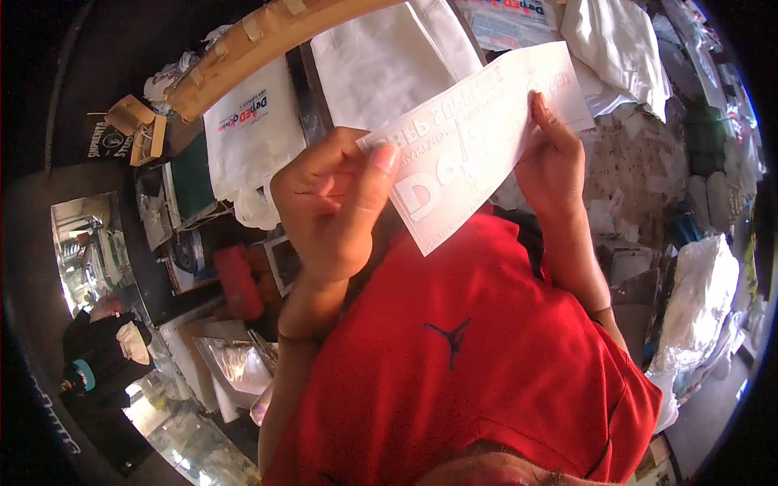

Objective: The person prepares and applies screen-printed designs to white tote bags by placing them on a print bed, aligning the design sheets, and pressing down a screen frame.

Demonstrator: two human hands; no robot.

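Observation:
A white rectangular sheet (486,138) with faint raised-looking lettering is held up in front of my chest, slanting up to the right. My left hand (336,202) pinches its left end, thumb on top and the fingers curled behind. Near the sheet's right end my right hand (551,158) grips the lower edge, its thumb on the face and the other fingers mostly hidden behind. Beyond the sheet lies a plain white fabric piece (381,65) on a dark-edged board. A white printed bag (251,121) rests to its left.
A long brown cardboard-covered bar (235,61) crosses the far left. White cloth (616,49) and a printed white bag (510,24) lie at the far right. A small open cardboard box (138,125) sits at the left, and a clear plastic bundle (701,300) at the right.

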